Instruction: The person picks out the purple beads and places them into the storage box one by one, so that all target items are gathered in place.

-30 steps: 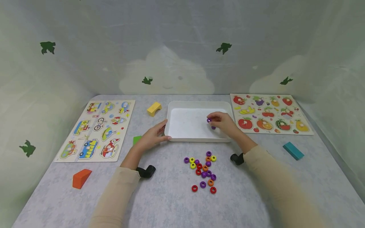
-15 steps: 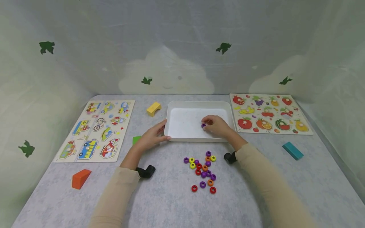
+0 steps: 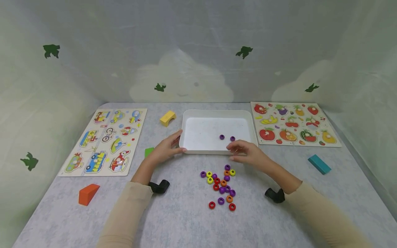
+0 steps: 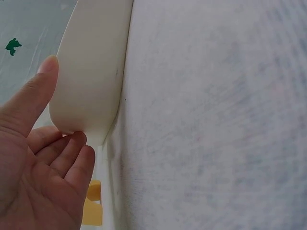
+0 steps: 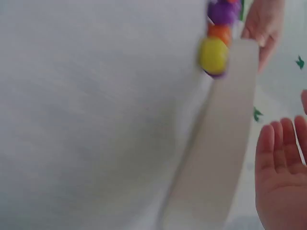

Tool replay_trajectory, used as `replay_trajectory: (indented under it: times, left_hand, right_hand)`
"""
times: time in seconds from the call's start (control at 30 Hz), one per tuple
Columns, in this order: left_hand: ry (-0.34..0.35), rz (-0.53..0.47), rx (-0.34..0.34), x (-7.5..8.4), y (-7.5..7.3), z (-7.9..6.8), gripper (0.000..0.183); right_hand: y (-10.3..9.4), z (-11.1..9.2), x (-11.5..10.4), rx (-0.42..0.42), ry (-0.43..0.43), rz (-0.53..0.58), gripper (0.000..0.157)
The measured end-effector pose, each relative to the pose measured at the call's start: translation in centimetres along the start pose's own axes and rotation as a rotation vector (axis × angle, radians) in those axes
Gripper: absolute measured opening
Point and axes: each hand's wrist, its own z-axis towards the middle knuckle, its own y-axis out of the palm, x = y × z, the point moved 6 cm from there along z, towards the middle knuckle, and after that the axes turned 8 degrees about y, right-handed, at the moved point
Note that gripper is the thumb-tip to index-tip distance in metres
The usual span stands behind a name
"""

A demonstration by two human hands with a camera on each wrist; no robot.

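In the head view a shallow white tray [image 3: 198, 131] lies on the table. My left hand [image 3: 165, 150] holds its near left corner; the left wrist view shows the thumb at the tray wall [image 4: 91, 72] and the curled fingers [image 4: 72, 153] against the end. Two purple beads, a left one [image 3: 222, 137] and a right one [image 3: 232, 138], lie inside. My right hand [image 3: 249, 155] is over the tray's near right edge, fingers apart with nothing between them. Closer to me is a loose cluster of purple, yellow, orange and red beads [image 3: 216, 187].
A vehicle puzzle board [image 3: 103, 141] lies at left, a fruit puzzle board [image 3: 294, 124] at right. Around the tray are a yellow arch block [image 3: 168, 117], a green block [image 3: 149, 151], an orange wedge [image 3: 88, 194] and a teal block [image 3: 319, 164]. A pale curtain [image 3: 198, 51] stands behind.
My right hand set a purple bead down in the tray beside another, let go, and drew back toward me and to the right. The left hand stayed at the corner.
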Motion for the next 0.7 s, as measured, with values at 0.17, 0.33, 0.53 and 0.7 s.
replay_trajectory:
  times: [0.17, 0.33, 0.53, 0.7]
  left_hand:
    - [0.007, -0.001, -0.006, -0.1, 0.1, 0.1, 0.087]
    - [0.011, 0.003, -0.009, 0.0, 0.1, 0.0, 0.086]
    - [0.015, 0.005, -0.012, 0.1, 0.1, -0.1, 0.084]
    - [0.011, 0.018, -0.011, 0.2, 0.1, -0.1, 0.083]
  right_hand:
    - [1.4, -0.5, 3.6, -0.129, 0.037, -0.019, 0.028]
    - [2.5, -0.2, 4.7, -0.220, 0.034, -0.005, 0.022]
    - [2.9, 0.4, 5.1, -0.231, 0.036, -0.077, 0.021]
    - [3.3, 0.7, 4.9, -0.234, 0.050, -0.142, 0.019]
